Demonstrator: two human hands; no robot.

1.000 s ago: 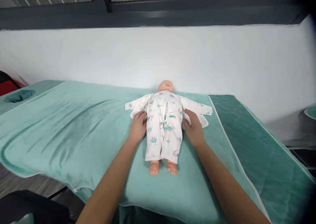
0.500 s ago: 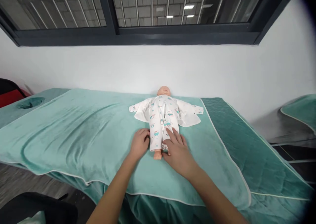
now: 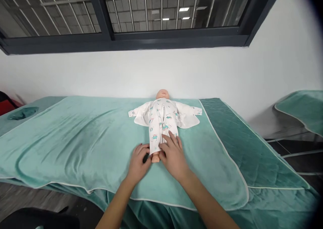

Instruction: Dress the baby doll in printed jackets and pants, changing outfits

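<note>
A baby doll [image 3: 163,95] lies on its back on a teal towel [image 3: 88,138], head toward the white wall. It wears a white printed romper [image 3: 161,121] with the sleeves spread sideways. My right hand [image 3: 173,156] lies flat over the doll's right lower leg, fingers stretched out on the romper cuff and covering that foot. My left hand [image 3: 138,163] rests on the towel just left of the doll's bare foot [image 3: 155,159], fingers curled with the tips near the cuff's edge; I cannot tell whether they pinch it.
The towel covers a teal quilted massage bed [image 3: 252,155] against the wall, under a dark-framed window [image 3: 151,37]. A face hole [image 3: 22,112] shows at the bed's left end. Another teal-covered bed [image 3: 302,109] stands at the right. Dark floor lies below.
Both hands slid from the doll's sides down to its legs and feet. My view rose and pulled back, showing more window and floor.
</note>
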